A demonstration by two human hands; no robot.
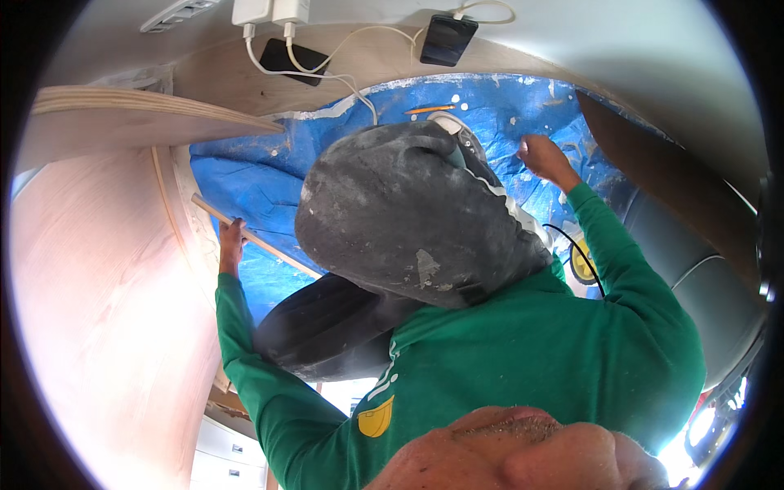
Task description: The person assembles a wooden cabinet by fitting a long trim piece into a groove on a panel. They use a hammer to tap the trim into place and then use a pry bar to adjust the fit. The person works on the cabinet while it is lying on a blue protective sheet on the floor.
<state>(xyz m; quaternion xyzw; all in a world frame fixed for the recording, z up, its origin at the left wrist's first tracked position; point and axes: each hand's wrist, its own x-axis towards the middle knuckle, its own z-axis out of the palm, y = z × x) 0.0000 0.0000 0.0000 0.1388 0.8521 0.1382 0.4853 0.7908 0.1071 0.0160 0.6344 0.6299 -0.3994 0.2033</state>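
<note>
My left hand (233, 238) is closed around a thin wooden strip (282, 256) at the left, near the pale wood panel. The strip slants from beside that panel down toward my dark-trousered legs, where its lower end goes out of sight. Out to the right, my right hand (542, 157) is held over or on the blue sheet (523, 106), fingers curled in. Whatever it may hold is too small or hidden to make out. My bent knee (400, 212) in dusty dark trousers fills the middle, with part of a shoe (457, 131) beyond it.
An orange pencil (429, 109) lies on the sheet's far part. Two dark phones (449, 39) rest at the back, with white cables running to white chargers (291, 11). A curved plywood edge (155, 110) juts in at left. A dark brown board (661, 163) stands at right.
</note>
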